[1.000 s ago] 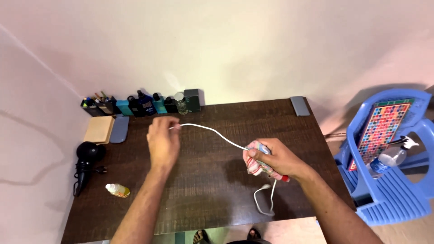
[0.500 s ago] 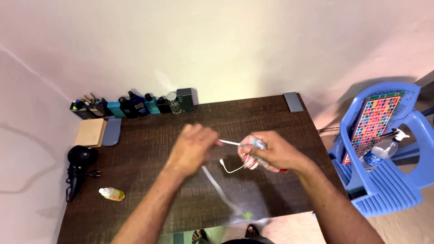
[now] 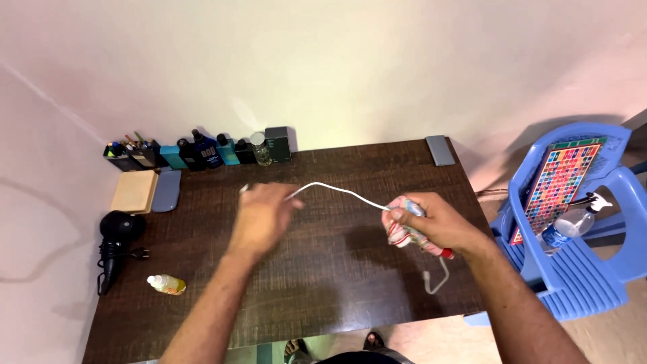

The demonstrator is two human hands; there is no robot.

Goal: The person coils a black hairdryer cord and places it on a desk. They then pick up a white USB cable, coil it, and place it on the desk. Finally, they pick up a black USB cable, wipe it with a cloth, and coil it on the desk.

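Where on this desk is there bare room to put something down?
Bare wood lies along the front edge of the desk, between the small bottle and the white cable end, and in the back right before the grey block. The back left row of bottles is crowded.

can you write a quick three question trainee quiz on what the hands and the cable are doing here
1. True or false: the left hand holds one end of the white cable above the table.
2. What does the right hand grip?
A. the black hair dryer
B. a patterned cloth wrapped round the cable
C. the small yellow bottle
3. Fill in: below the right hand, the cable's free end hangs in a ____.

Key
1. True
2. B
3. Loop
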